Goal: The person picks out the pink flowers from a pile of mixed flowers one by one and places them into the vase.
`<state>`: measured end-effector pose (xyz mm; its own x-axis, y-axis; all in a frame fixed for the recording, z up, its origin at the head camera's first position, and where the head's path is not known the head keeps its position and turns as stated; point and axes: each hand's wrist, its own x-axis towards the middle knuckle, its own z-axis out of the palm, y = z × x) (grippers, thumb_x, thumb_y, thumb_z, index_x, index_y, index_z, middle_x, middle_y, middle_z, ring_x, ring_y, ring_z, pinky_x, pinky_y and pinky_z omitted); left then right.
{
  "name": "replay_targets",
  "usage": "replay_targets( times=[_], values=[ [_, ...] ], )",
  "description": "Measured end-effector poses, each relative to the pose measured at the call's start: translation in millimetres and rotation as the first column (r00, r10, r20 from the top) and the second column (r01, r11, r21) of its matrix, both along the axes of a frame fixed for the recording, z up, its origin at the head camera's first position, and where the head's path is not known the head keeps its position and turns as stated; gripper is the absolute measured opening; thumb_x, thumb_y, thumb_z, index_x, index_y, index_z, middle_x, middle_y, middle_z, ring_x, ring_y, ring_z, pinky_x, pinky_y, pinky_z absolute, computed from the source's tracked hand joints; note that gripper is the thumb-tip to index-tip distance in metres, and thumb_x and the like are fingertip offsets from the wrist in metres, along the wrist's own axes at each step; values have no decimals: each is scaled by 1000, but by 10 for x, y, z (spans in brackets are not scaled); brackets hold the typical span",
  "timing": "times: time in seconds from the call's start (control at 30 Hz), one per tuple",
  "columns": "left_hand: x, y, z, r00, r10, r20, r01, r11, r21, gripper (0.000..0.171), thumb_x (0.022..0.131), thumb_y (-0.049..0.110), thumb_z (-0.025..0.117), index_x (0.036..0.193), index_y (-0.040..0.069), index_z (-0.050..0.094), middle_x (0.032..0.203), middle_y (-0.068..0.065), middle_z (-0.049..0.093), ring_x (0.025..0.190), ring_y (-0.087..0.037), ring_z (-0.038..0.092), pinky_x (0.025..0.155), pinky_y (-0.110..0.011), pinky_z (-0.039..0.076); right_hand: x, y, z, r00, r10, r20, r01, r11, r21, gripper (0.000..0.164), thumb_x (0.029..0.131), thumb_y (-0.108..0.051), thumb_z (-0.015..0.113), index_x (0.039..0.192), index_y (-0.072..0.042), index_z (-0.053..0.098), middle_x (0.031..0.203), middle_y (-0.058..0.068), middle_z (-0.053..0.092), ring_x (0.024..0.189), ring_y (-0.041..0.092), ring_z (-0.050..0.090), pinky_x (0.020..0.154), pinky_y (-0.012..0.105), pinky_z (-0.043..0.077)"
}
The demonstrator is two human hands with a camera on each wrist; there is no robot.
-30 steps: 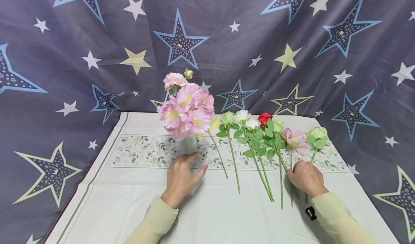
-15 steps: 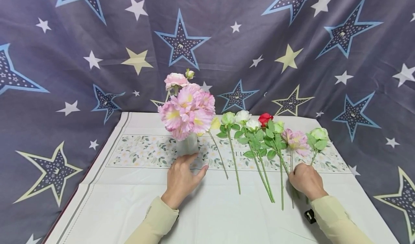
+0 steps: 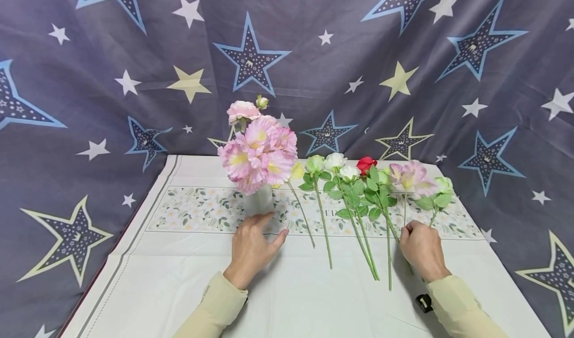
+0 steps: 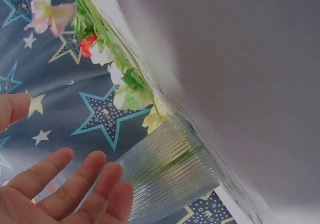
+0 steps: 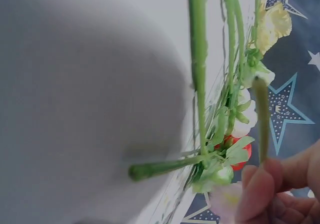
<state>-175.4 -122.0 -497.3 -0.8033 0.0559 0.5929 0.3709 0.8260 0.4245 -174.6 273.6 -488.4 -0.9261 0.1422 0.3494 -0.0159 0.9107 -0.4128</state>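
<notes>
A ribbed clear vase (image 4: 165,169) stands at the table's left middle, holding several pink flowers (image 3: 260,151). Just in front of it is my left hand (image 3: 252,248), its fingers loosely extended and the thumb apart; whether they touch the vase I cannot tell. On the right, my right hand (image 3: 422,248) pinches the thin stem of a pink-lilac artificial flower (image 3: 411,179) between thumb and fingers. The flower head is up off the cloth, partly in front of a green rose (image 3: 443,184). In the right wrist view the lower end of the pinched stem (image 5: 262,119) sticks out beyond the fingertips.
Several artificial roses lie in a row, among them a pale green rose (image 3: 315,163), a white rose (image 3: 335,161) and a red rose (image 3: 366,164). A yellow flower (image 3: 297,170) lies beside the vase. A small black object (image 3: 423,303) is near the right sleeve. A star-patterned curtain hangs behind.
My right hand has taken the pink-lilac flower's stem and raised it, so the bloom now tilts up and overlaps the green rose. The left hand has stayed by the vase.
</notes>
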Motion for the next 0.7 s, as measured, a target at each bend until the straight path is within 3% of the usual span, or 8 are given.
replay_targets(
  times=[0.3,0.7],
  values=[
    [0,4,7,1000,5,12,-5,1000,0,44,80,40,87,116,16,77,109,-9,75,95,-33,69,70,-50,56,20,-115,54,997,-17,-69,13,998,-58,14,93,-5,63,81,1,68,66,11,67,54,26,61,52,44,50],
    [3,13,-3,1000,-13,28,13,1000,1,47,80,42,87,116,13,77,108,-10,75,95,-33,69,76,-50,55,66,-284,84,989,50,-141,-60,996,-69,11,92,-2,67,82,1,69,62,5,62,49,14,52,46,31,43]
  ],
)
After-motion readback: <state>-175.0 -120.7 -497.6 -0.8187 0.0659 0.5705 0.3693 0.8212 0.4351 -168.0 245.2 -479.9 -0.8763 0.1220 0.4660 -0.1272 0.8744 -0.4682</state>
